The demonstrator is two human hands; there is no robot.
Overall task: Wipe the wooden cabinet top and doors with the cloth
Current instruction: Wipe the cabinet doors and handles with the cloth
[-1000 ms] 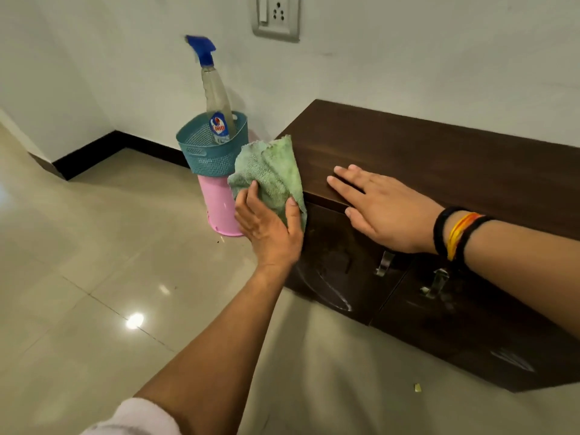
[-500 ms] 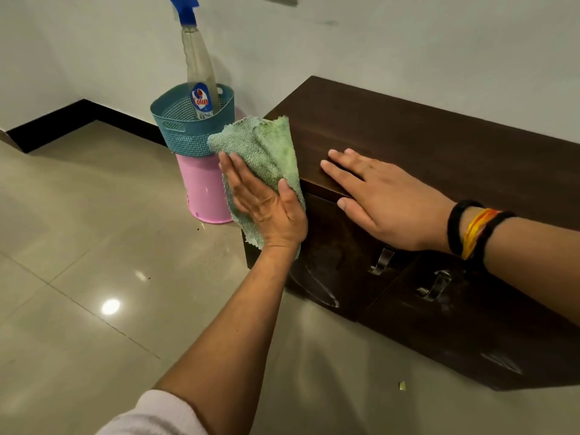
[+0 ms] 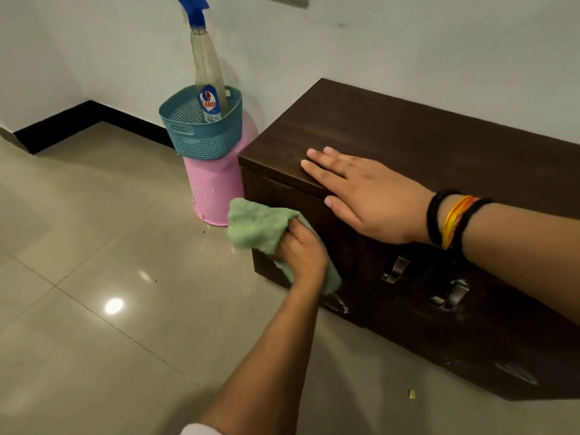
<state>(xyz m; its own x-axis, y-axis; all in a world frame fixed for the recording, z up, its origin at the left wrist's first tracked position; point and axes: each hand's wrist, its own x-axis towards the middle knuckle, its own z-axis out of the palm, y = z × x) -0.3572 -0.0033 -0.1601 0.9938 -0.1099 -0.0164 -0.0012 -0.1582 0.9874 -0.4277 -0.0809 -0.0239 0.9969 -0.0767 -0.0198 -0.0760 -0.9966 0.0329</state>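
A low dark wooden cabinet [image 3: 423,146] stands against the white wall, with two metal door handles on its front. My left hand [image 3: 303,254] grips a green cloth [image 3: 255,229] and presses it against the lower left part of the left door [image 3: 354,271], near the cabinet's left corner. My right hand [image 3: 364,191] lies flat, fingers spread, on the front edge of the cabinet top, holding nothing. White smears show low on the doors.
Left of the cabinet a teal basket [image 3: 204,139] sits on an upturned pink bucket [image 3: 215,193], holding a spray bottle [image 3: 207,73] with a blue trigger. The glossy tiled floor [image 3: 110,277] spreads to the left and front, with a small scrap [image 3: 411,393] on it.
My left hand slid the cloth down from the cabinet's top left corner to the lower part of the left door. My right hand stayed flat on the top edge.
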